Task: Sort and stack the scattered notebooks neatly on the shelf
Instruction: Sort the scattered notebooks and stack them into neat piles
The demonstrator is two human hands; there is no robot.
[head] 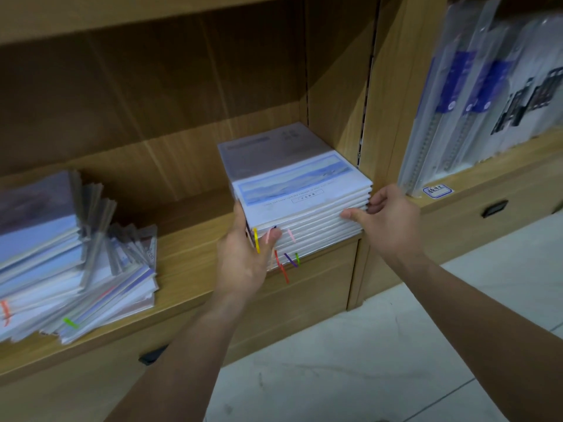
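Observation:
A squared stack of several pale blue and grey notebooks (292,184) sits at the right end of the wooden shelf (189,248), against the side panel. Coloured ribbon bookmarks hang from its front edge. My left hand (243,257) grips the stack's front left corner, thumb on the front edge and fingers along the left side. My right hand (387,220) holds the front right corner, thumb pressed on the spines and fingers curled round the right side. A messy, slumped pile of similar notebooks (70,263) lies at the shelf's left end.
Bare shelf board lies between the two piles. A drawer front with a black handle (152,354) runs below the shelf. To the right, another shelf bay holds plastic-sleeved rulers and stationery (475,95). Pale floor tiles (365,360) lie below.

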